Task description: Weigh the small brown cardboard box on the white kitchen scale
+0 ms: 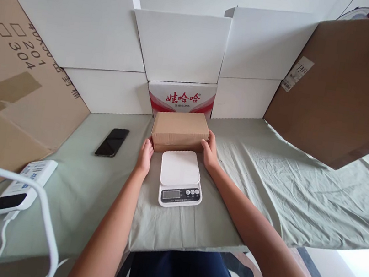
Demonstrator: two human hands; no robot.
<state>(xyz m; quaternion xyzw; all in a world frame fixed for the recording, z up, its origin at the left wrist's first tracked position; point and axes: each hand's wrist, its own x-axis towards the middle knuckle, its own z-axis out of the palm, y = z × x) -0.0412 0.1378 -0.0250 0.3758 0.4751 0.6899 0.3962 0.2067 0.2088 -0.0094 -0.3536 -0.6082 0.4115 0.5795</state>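
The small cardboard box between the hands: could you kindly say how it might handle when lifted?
The small cardboard box is probably stiff, given its flat, straight-edged sides. Its low, wide shape suggests it won't roll or tip easily.

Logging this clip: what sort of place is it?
Probably a makeshift indoor work area: there's a cloth-covered table, white boxes stacked along its back, and a digital scale set on top.

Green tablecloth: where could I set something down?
Right of the right hand, the green cloth lies bare toward the big carton; another patch lies between phone and left forearm. Crowded: the small box and scale, between left hand and right.
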